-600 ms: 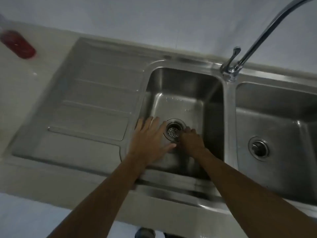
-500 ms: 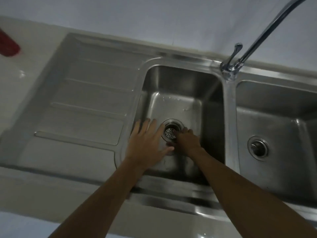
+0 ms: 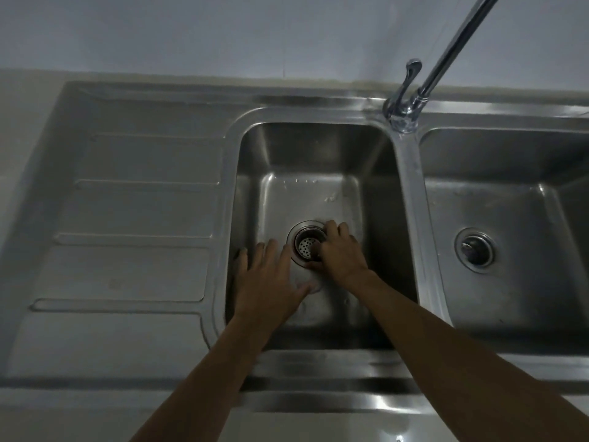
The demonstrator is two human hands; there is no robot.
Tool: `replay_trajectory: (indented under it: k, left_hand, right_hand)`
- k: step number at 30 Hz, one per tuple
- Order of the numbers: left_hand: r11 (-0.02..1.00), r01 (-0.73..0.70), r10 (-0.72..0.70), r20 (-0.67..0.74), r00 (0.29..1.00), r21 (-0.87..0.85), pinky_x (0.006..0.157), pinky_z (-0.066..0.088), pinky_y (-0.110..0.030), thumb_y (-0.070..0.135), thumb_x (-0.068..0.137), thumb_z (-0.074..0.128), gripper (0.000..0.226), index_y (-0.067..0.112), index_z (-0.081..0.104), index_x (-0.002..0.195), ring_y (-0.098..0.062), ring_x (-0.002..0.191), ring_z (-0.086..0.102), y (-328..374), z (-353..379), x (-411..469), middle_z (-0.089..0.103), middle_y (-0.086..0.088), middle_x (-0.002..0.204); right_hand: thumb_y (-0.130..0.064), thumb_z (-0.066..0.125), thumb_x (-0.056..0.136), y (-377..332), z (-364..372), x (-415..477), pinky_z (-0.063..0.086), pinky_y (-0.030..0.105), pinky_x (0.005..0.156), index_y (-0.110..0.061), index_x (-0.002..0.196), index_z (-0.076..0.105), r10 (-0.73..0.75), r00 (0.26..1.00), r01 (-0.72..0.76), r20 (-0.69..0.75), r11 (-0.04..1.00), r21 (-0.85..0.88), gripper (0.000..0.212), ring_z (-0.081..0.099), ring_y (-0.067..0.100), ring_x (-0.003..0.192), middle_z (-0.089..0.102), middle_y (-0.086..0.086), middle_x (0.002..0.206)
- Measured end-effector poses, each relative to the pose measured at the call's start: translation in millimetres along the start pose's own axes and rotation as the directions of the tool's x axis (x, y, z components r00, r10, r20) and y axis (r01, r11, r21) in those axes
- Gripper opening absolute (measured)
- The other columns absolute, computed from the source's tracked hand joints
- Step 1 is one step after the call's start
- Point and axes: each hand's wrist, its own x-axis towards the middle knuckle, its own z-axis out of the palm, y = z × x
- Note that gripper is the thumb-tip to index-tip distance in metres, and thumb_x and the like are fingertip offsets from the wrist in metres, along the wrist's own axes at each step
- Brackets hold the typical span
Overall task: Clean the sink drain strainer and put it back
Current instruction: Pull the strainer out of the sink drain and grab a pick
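Note:
A round perforated metal drain strainer (image 3: pixel 305 245) sits in the drain hole at the bottom of the left steel basin (image 3: pixel 314 148). My right hand (image 3: pixel 341 252) is curled over the strainer's right edge, fingers reaching into the drain ring; the fingertips are hidden, so a firm grip is unclear. My left hand (image 3: pixel 269 282) lies flat with fingers spread on the basin floor just left of the drain, holding nothing.
A ribbed steel draining board (image 3: pixel 134 224) lies to the left. A second basin (image 3: pixel 510 199) with its own drain plug (image 3: pixel 475 250) is on the right. A chrome tap (image 3: pixel 411 100) stands on the divider, its spout rising up and right.
The view has shifted right and the red object on the counter has left the frame. My right hand has moved further over the strainer's right edge; my left hand stays flat beside the drain.

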Motion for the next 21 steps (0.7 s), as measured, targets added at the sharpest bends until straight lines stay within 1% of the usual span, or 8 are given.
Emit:
replay_trajectory:
  k: [4, 7, 9, 12, 14, 16, 18, 21]
  left_hand:
    - [0.999, 0.006, -0.006, 0.009, 1.0, -0.045, 0.125, 0.007, -0.056, 0.086, 0.088, 0.021, 0.096, 0.025, 0.013, 0.163, -0.027, 0.158, 0.012, -1, 6, 2, 0.011, -0.006, 0.172]
    - [0.998, 0.014, -0.015, -0.014, 1.0, -0.068, 0.125, 0.008, -0.054, 0.087, 0.083, 0.012, 0.1, 0.026, 0.011, 0.163, -0.026, 0.158, 0.012, -3, 10, 1, 0.01, -0.006, 0.173]
    - [0.997, 0.009, -0.014, -0.051, 0.999, -0.082, 0.125, 0.008, -0.052, 0.088, 0.082, 0.011, 0.102, 0.026, 0.008, 0.163, -0.026, 0.158, 0.012, -3, 10, 0, 0.009, -0.007, 0.173]
    - [0.994, -0.009, -0.003, -0.112, 0.994, -0.112, 0.126, 0.009, -0.05, 0.087, 0.087, 0.025, 0.102, 0.025, 0.004, 0.164, -0.025, 0.159, 0.012, -1, 3, -2, 0.007, -0.006, 0.173]
    - [0.992, -0.029, 0.011, -0.141, 0.99, -0.124, 0.126, 0.011, -0.049, 0.087, 0.087, 0.028, 0.104, 0.022, 0.006, 0.165, -0.024, 0.159, 0.012, 2, -7, -6, 0.008, -0.005, 0.173]
    - [0.993, -0.047, 0.028, -0.171, 0.985, -0.111, 0.126, 0.017, -0.05, 0.087, 0.088, 0.026, 0.104, 0.02, 0.009, 0.165, -0.025, 0.159, 0.016, 6, -20, -12, 0.013, -0.006, 0.173]
    - [0.994, -0.063, 0.045, -0.185, 0.982, -0.093, 0.126, 0.021, -0.051, 0.088, 0.088, 0.023, 0.103, 0.02, 0.009, 0.165, -0.024, 0.158, 0.017, 11, -35, -18, 0.014, -0.006, 0.173]
    - [0.992, -0.1, 0.08, -0.223, 0.971, -0.075, 0.123, 0.027, -0.05, 0.089, 0.088, 0.021, 0.103, 0.019, 0.018, 0.163, -0.025, 0.156, 0.024, 24, -61, -23, 0.021, -0.007, 0.171]
  right_hand:
    - [-0.051, 0.071, 0.09, 2, 1, 1, 0.044, 0.044, 0.104, -0.017, 0.121, 0.074, -0.043, 0.999, 0.044, -0.015, 0.996, 0.074, 0.046, 0.038, 0.031, 0.131, 0.036, 0.007, 0.155]
    - [-0.048, 0.075, 0.088, 1, -2, 0, 0.045, 0.042, 0.103, -0.019, 0.127, 0.069, -0.04, 0.997, 0.047, -0.062, 0.992, 0.117, 0.049, 0.043, 0.03, 0.13, 0.041, 0.005, 0.153]
    - [-0.045, 0.079, 0.085, -2, -5, -3, 0.047, 0.04, 0.101, -0.021, 0.138, 0.058, -0.021, 0.995, 0.037, -0.098, 0.986, 0.162, 0.063, 0.048, 0.029, 0.127, 0.046, 0.004, 0.15]
    - [-0.042, 0.081, 0.083, -6, -17, -9, 0.048, 0.041, 0.103, -0.018, 0.152, 0.04, 0.055, 0.989, -0.019, -0.137, 0.968, 0.252, 0.084, 0.05, 0.027, 0.129, 0.048, 0.003, 0.15]
    - [-0.043, 0.08, 0.084, -7, -33, -17, 0.046, 0.042, 0.107, -0.016, 0.157, 0.033, 0.074, 0.984, -0.026, -0.161, 0.959, 0.284, 0.091, 0.048, 0.027, 0.132, 0.046, 0.003, 0.154]
    - [-0.046, 0.079, 0.084, -6, -53, -29, 0.048, 0.043, 0.107, -0.016, 0.158, 0.032, 0.078, 0.976, -0.011, -0.205, 0.95, 0.313, 0.093, 0.046, 0.026, 0.134, 0.046, 0.002, 0.154]
    - [-0.049, 0.08, 0.082, -1, -76, -44, 0.05, 0.044, 0.106, -0.017, 0.156, 0.035, 0.098, 0.96, -0.005, -0.261, 0.942, 0.335, 0.093, 0.046, 0.026, 0.135, 0.047, 0.002, 0.153]
    - [-0.052, 0.081, 0.08, 18, -109, -73, 0.049, 0.045, 0.105, -0.013, 0.154, 0.039, 0.13, 0.927, -0.015, -0.353, 0.951, 0.31, 0.093, 0.05, 0.029, 0.128, 0.052, 0.005, 0.148]
